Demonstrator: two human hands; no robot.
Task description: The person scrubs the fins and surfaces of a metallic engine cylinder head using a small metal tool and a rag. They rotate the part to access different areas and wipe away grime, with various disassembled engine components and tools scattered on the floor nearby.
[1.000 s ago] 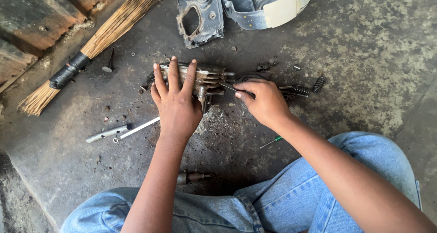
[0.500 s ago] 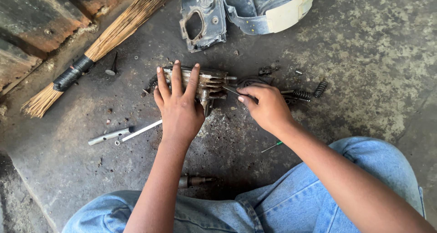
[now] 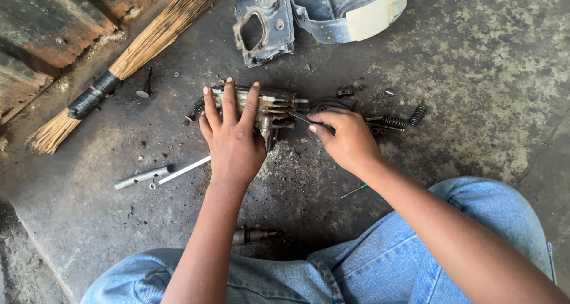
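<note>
Metal finned engine part [image 3: 270, 108] pinned flat on the floor by the left hand [image 3: 233, 139].
Right hand [image 3: 346, 139] pinches a thin tool [image 3: 298, 116], its tip hidden against the part.

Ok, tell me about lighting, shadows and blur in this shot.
Head view: soft, even daylight, no glare; faint shadow under the left hand on the finned engine part; right hand and thin metal tool sharp; jeans at the bottom edge slightly soft.
</note>
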